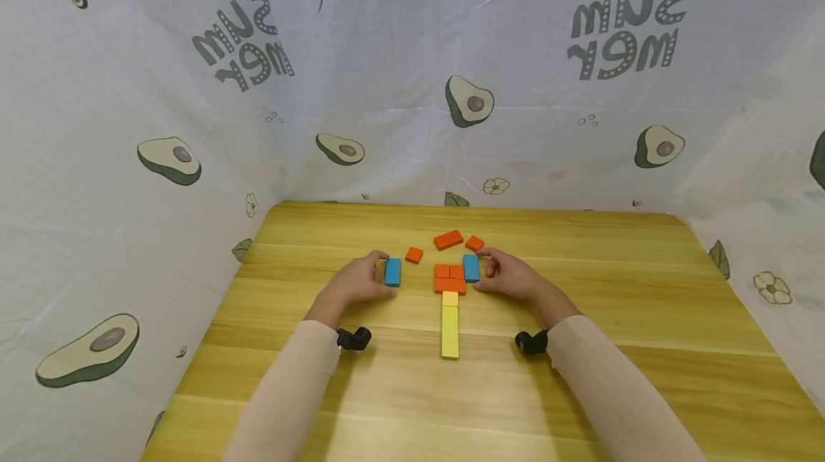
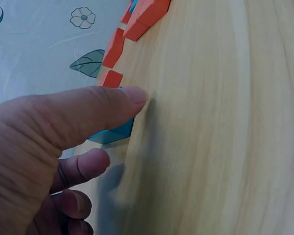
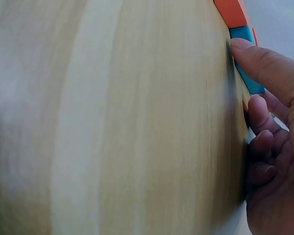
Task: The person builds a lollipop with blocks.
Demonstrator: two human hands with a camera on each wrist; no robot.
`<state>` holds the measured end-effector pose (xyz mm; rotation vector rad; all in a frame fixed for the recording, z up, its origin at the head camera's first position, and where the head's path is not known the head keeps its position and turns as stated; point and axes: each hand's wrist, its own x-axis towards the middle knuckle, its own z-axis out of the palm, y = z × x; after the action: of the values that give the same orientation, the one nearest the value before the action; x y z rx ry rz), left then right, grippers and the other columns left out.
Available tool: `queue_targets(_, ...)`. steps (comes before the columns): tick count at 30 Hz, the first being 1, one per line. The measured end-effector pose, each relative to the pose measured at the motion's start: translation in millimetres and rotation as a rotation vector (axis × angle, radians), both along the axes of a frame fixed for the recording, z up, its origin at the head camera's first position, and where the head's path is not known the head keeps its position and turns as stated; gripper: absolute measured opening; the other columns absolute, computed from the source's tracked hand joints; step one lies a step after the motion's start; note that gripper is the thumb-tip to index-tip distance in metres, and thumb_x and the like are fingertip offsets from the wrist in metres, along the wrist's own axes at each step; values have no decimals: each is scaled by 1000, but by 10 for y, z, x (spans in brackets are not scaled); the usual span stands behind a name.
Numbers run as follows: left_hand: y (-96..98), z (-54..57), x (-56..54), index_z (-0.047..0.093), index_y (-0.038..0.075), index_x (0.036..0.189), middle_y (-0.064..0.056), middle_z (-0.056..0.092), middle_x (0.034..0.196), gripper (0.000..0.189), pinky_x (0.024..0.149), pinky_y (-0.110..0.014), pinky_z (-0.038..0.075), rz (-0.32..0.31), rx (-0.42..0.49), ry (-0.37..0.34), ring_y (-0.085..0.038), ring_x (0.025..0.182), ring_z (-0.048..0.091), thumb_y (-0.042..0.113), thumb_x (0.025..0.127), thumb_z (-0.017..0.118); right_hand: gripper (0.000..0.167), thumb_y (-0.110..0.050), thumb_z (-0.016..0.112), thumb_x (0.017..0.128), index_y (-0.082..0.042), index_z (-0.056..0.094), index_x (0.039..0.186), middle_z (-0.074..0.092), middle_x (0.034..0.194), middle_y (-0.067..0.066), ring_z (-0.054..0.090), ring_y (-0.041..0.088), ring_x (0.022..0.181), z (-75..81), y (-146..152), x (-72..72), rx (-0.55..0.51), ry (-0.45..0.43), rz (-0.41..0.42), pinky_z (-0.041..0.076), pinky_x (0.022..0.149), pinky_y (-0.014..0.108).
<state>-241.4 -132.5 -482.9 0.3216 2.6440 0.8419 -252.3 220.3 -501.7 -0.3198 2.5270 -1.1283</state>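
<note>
On the wooden table, the left hand and right hand each had thumb and finger pinching a block at its near and far ends. Beyond a long yellow block, the right blue block lay against grouped orange blocks; the left blue block lay apart, near a small orange block.

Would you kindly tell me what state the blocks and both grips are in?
Left blue block: flat, apart from others
Right blue block: flat, against orange group
Orange group: three blocks, touching
Yellow strip: two blocks, end to end
Loose orange blocks: three, flat, outside the group
Left grip: pinching left blue block
Right grip: pinching right blue block
</note>
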Motion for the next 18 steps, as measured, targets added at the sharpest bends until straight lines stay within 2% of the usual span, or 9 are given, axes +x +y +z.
queue_targets(1, -13, 1, -3, 45, 14, 156, -6, 66, 94, 82, 77, -38, 51, -8, 10, -4, -23, 82, 61, 37, 88, 86, 72, -25, 82, 94, -3, 45, 153, 53, 99, 9, 49, 23, 87, -2, 2, 1, -2, 0, 1, 42, 78, 34)
queue_targets(4, -40, -1, -16, 48, 14, 156, -1, 62, 93, 79, 74, -34, 47, -16, 26, 0, -17, 79, 56, 33, 89, 85, 72, -25, 81, 95, -4, 45, 153, 53, 99, 9, 49, 23, 87, -7, 4, -1, -9, 1, 2, 42, 80, 35)
queue_targets(8, -53, -6, -27, 46, 14, 158, -2, 62, 93, 78, 77, -35, 46, -15, 36, -9, -18, 79, 55, 29, 91, 84, 71, -27, 80, 96, -5, 46, 153, 53, 99, 8, 50, 23, 88, -15, 6, -2, 0, 8, 3, 42, 81, 36)
queue_targets(18, -8, -24, -39, 55, 10, 149, -2, 62, 91, 65, 76, -33, 46, -39, 56, 1, -17, 77, 54, 25, 92, 83, 70, -29, 79, 96, -5, 46, 153, 55, 100, 8, 50, 23, 88, -13, 3, -2, 12, 20, 6, 42, 81, 36)
